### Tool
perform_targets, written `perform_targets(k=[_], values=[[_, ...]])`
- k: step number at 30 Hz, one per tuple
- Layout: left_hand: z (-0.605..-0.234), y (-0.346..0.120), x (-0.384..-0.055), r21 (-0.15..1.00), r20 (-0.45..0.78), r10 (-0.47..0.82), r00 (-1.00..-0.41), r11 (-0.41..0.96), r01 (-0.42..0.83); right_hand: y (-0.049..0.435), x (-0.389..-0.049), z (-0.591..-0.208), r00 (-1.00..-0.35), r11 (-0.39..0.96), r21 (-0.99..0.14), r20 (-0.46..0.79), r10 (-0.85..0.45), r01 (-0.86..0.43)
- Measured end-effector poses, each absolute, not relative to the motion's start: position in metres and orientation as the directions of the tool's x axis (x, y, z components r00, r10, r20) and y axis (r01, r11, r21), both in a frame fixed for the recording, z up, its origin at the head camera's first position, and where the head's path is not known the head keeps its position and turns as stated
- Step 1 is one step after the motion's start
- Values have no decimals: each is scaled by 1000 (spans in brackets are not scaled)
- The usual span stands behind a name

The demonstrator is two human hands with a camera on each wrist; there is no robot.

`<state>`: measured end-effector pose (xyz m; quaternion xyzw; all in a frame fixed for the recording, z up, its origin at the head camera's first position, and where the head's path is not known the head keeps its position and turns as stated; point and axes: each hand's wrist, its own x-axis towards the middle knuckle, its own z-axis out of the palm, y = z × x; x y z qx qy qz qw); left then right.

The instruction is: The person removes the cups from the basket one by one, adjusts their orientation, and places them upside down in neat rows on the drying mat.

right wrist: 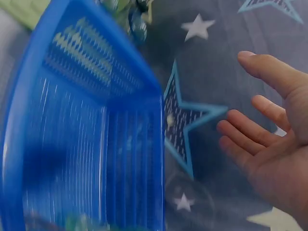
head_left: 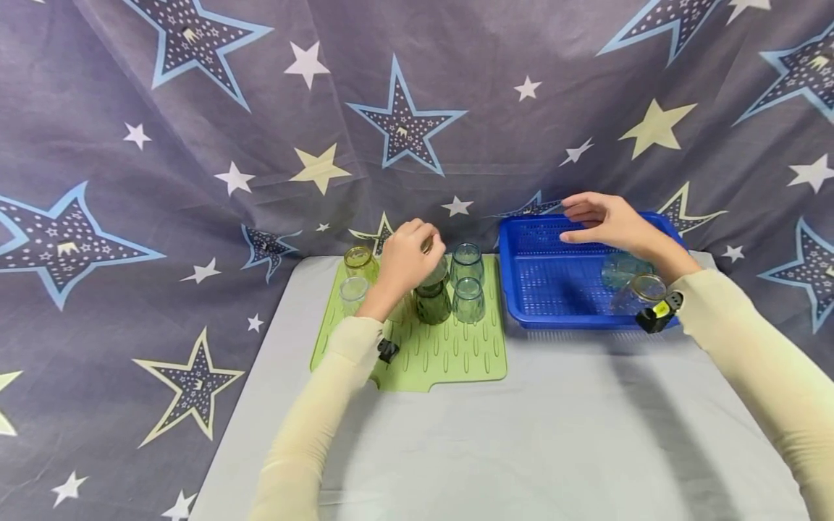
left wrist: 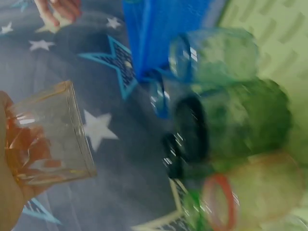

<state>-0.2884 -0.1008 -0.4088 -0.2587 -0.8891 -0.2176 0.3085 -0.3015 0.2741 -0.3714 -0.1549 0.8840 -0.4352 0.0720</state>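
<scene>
My left hand grips a clear, faintly amber drinking glass above the green drying mat. In the left wrist view its mouth faces away from the palm. Below and around that hand, glasses stand on the mat: a dark green glass, two bluish ones, a yellow one and a clear one. Over the back of the blue basket hovers my right hand, holding nothing, its fingers relaxed and apart from the thumb. Some glasses are partly hidden by the left hand and forearm.
Inside the basket, at its right side, lie a teal glass and a clear glass, partly covered by the right forearm. Mat and basket sit side by side on a white table. A star-patterned curtain hangs directly behind.
</scene>
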Motion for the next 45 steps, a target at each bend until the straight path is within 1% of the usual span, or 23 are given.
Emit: perform_targets(k=[4,10,12,16,19,25,28,30,35,37,39,45], values=[[-421,-125,-285,239,633,351,-690,759,606,290,-308,-371,-940,663,-724,-61,-336,-191],[-442,-157,-279,217,646,336,-685,780,587,311,-316,-378,-935,783,-593,-138,-328,-187],[-449,-167,-277,211,653,323,-685,791,574,318,-317,-381,-934,810,-560,-168,-315,-173],[-460,-184,-272,219,640,300,-707,811,542,333,-318,-388,-930,855,-500,-234,-282,-134],[-469,-194,-269,239,612,282,-739,825,512,342,-318,-395,-923,887,-440,-269,-275,-137],[-486,-207,-263,231,604,256,-755,851,472,356,-315,-406,-893,931,-338,-364,-264,-138],[-490,-211,-260,223,607,253,-753,856,467,360,-311,-409,-875,939,-327,-415,-248,-111],[-493,-212,-259,215,607,254,-753,860,463,363,-308,-411,-862,937,-340,-448,-238,-82],[-499,-215,-256,201,613,249,-750,868,453,368,-303,-415,-838,926,-375,-493,-235,-39],[-502,-216,-254,188,618,256,-743,870,456,370,-302,-416,-831,928,-371,-504,-233,-35],[-506,-217,-252,173,626,264,-734,871,460,372,-302,-417,-819,932,-361,-526,-228,-27],[-521,-221,-247,122,658,276,-701,879,461,379,-301,-419,-785,959,-283,-592,-182,-10]])
